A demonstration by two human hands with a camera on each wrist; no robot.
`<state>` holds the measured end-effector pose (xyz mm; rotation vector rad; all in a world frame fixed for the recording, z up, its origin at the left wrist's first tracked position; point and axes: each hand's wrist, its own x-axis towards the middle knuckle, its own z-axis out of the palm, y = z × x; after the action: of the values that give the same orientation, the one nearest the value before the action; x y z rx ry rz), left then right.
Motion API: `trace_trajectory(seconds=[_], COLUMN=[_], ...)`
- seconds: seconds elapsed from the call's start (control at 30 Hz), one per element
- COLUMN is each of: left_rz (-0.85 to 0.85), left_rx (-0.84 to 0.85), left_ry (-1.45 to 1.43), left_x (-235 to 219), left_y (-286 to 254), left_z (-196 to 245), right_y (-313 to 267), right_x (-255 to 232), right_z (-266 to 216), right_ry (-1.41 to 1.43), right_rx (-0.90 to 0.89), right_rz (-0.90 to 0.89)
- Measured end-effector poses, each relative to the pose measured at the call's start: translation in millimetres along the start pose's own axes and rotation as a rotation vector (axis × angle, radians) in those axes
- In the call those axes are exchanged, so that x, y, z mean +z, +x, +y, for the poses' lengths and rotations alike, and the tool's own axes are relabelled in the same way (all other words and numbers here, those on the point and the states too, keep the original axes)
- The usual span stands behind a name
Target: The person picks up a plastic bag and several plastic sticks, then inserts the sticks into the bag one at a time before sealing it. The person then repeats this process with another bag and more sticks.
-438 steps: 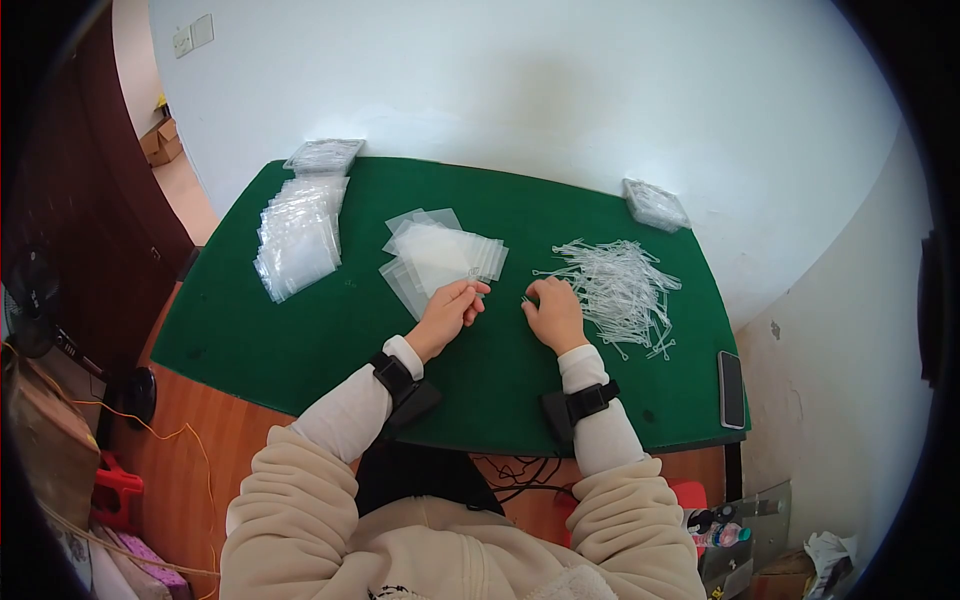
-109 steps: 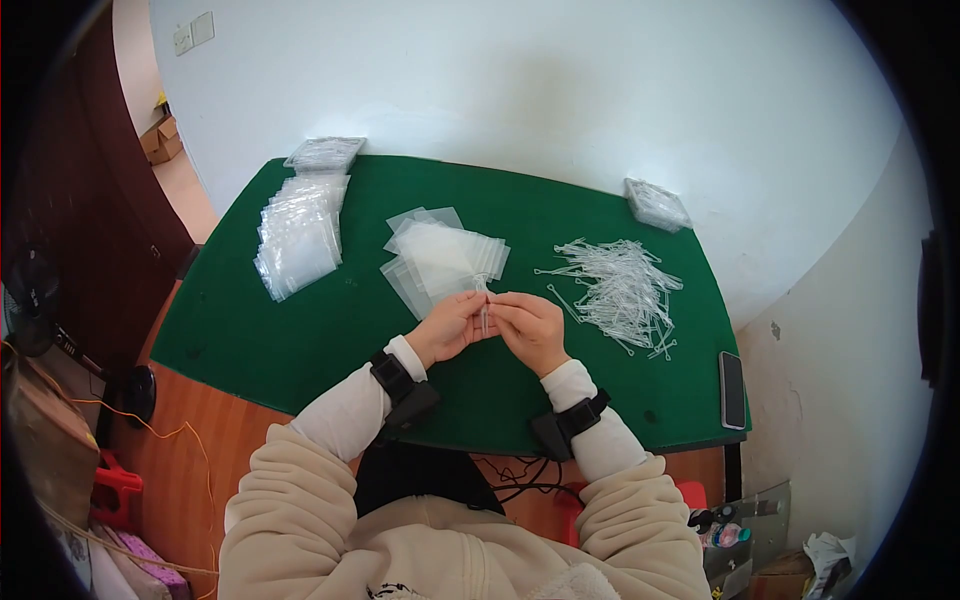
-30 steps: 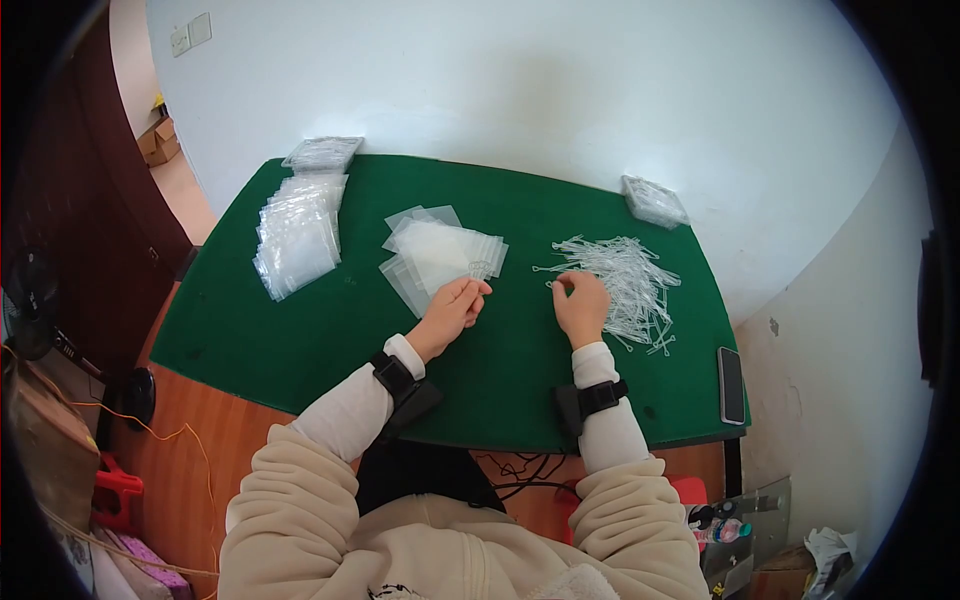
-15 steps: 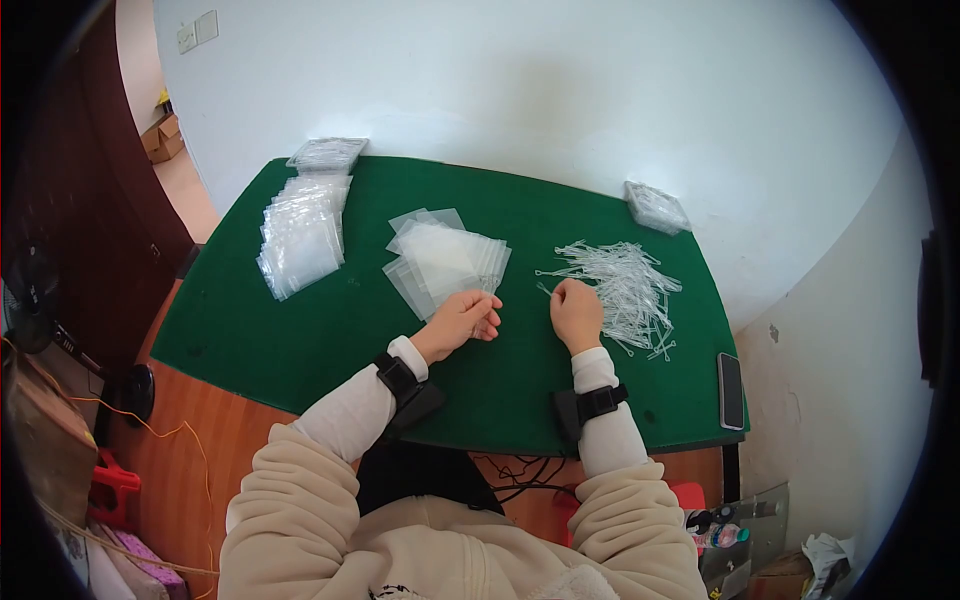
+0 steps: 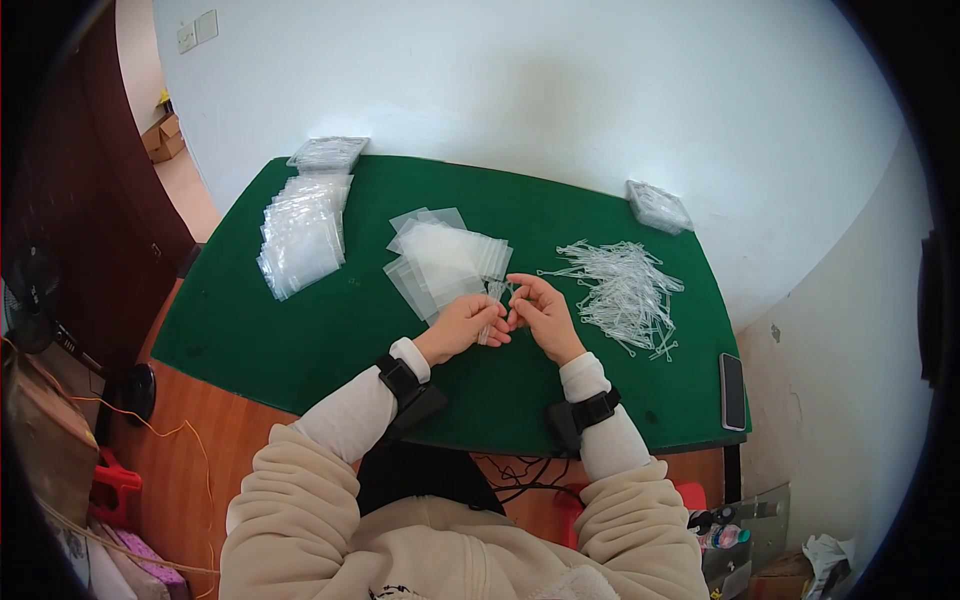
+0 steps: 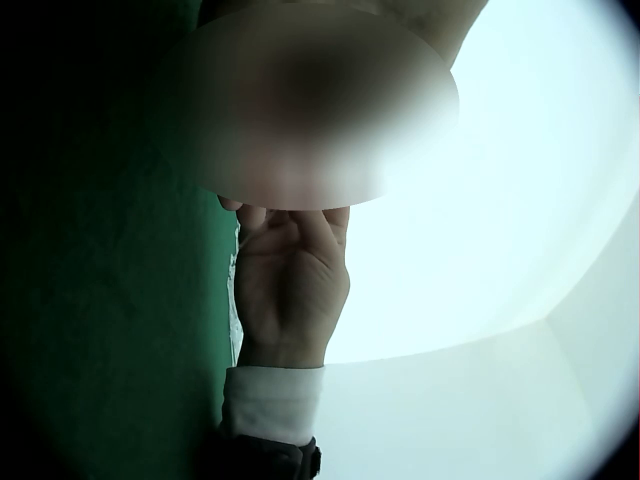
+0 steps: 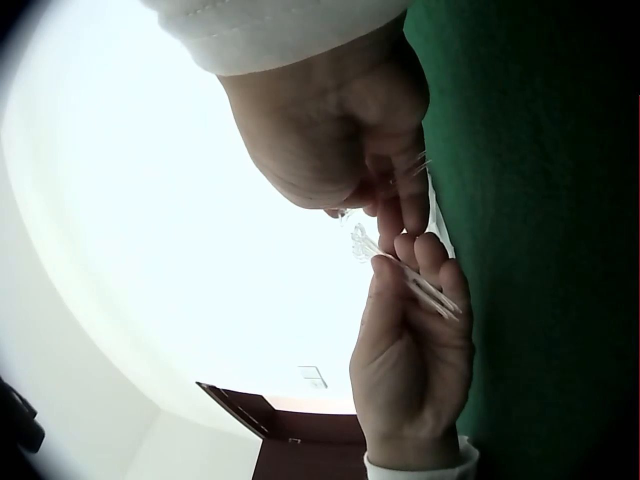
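Note:
In the head view my left hand point(image 5: 465, 325) pinches a small bundle of clear plastic sticks with looped ends point(image 5: 494, 291), just in front of the bags. The right wrist view shows this bundle point(image 7: 436, 298) lying across the left fingers under the thumb. My right hand point(image 5: 545, 320) is close beside it, fingers bent around a loose clear stick whose tips point(image 7: 422, 163) show at the fingers. To the right lies a heap of the same sticks point(image 5: 625, 290). Loose flat clear bags point(image 5: 440, 255) spread behind the left hand. A blurred patch hides most of the left wrist view.
Overlapping clear bags point(image 5: 300, 240) fan out at the left of the green table point(image 5: 250, 340). A packed stack point(image 5: 330, 153) stands at the back left, another clear pack point(image 5: 659, 206) at the back right. A phone point(image 5: 732, 392) lies near the right edge.
My right hand has left the stick heap and moved left to the left hand's bundle. My left hand has shifted slightly toward the right and turned, showing the bundle again.

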<state>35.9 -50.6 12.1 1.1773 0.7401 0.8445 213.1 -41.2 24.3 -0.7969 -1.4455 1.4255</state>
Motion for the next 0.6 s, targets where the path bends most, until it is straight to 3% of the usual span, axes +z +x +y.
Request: trace_trajectory(seconds=[0.37, 0.6], left_rz=[0.014, -0.094], left_rx=[0.029, -0.089], left_ry=[0.044, -0.058], left_x=[0, 4], left_y=[-1, -5], left_z=[1, 7], right_y=[0, 3], right_x=[3, -2], right_z=[-3, 9], right_ry=[0.033, -0.06], right_rx=[-0.098, -0.154], right_rz=[0.139, 0.144])
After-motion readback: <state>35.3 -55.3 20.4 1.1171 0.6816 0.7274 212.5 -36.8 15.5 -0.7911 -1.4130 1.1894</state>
